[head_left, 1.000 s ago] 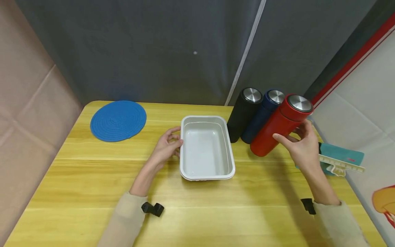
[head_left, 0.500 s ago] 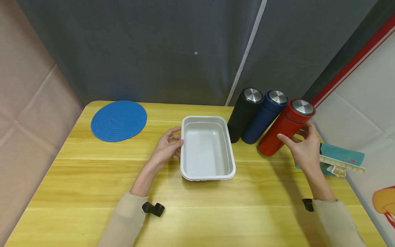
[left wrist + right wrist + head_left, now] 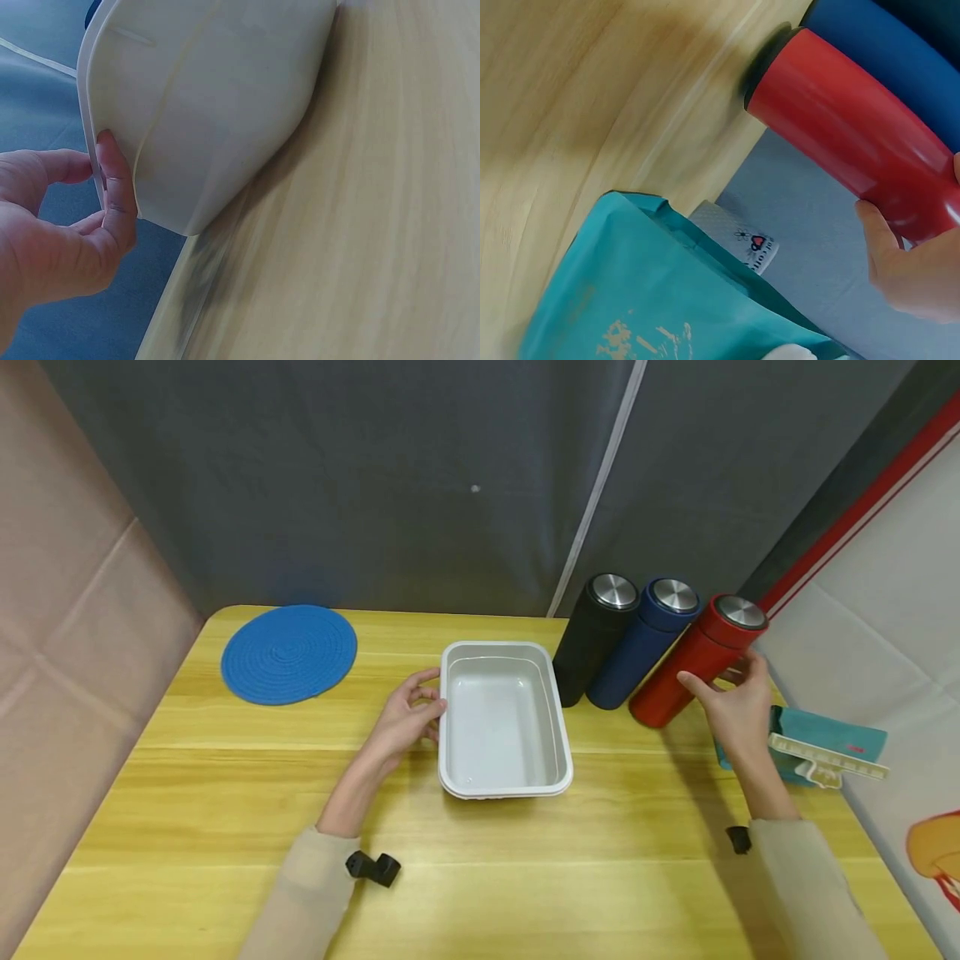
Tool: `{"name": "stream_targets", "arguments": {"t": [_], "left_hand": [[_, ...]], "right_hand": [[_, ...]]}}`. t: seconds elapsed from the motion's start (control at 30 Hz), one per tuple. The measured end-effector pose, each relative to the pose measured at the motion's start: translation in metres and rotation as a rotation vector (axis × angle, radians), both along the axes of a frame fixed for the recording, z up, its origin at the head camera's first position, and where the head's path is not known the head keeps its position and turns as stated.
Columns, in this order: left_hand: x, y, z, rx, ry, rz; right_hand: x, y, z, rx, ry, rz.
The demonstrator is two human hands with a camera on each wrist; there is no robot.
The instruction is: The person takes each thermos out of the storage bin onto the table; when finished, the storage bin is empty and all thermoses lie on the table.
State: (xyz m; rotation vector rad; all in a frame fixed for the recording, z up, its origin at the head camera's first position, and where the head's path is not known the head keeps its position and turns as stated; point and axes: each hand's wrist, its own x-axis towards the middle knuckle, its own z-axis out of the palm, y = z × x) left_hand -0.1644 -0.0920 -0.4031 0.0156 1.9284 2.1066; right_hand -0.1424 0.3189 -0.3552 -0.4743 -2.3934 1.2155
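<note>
My left hand [image 3: 405, 718] pinches the left rim of a white plastic tub [image 3: 501, 727], thumb and fingers on either side of it in the left wrist view. The tub rests on the wooden table with nothing in it. My right hand [image 3: 738, 706] grips a red thermos [image 3: 682, 672] with a steel-topped lid around its upper half. The red thermos is upright, its base at the tabletop. Beside it, on the left, stand a blue thermos [image 3: 637, 652] and a black thermos [image 3: 592, 647], forming a row.
A round blue woven placemat [image 3: 288, 653] lies at the back left of the table [image 3: 495, 877]. Right of my right hand is a teal pouch [image 3: 828, 732] with a white sealing clip [image 3: 825, 760]. Behind the pouch, a small printed white item [image 3: 739, 236] shows. A dark curtain closes off the back.
The red thermos has moved right, then slightly back, and now stands beside the blue thermos, covering less of it. My left hand and the tub have stayed in place.
</note>
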Motion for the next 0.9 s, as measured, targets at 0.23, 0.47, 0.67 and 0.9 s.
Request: {"name": "stream_targets", "arguments": {"t": [0.23,0.47,0.67,0.9], "left_hand": [[0.000,0.000,0.000,-0.011,-0.005,0.004],[0.000,0.000,0.000,-0.025,-0.010,0.000],[0.001,0.001,0.000,-0.004,-0.016,-0.008],[0.000,0.001,-0.002,-0.008,-0.017,-0.005]], "right_hand": [[-0.010,0.007,-0.005,-0.052,-0.015,-0.015],[-0.017,0.009,-0.007,-0.038,0.017,-0.012],[-0.018,0.009,-0.008,-0.025,0.025,-0.015],[-0.018,0.010,-0.011,-0.034,0.028,0.014]]}}
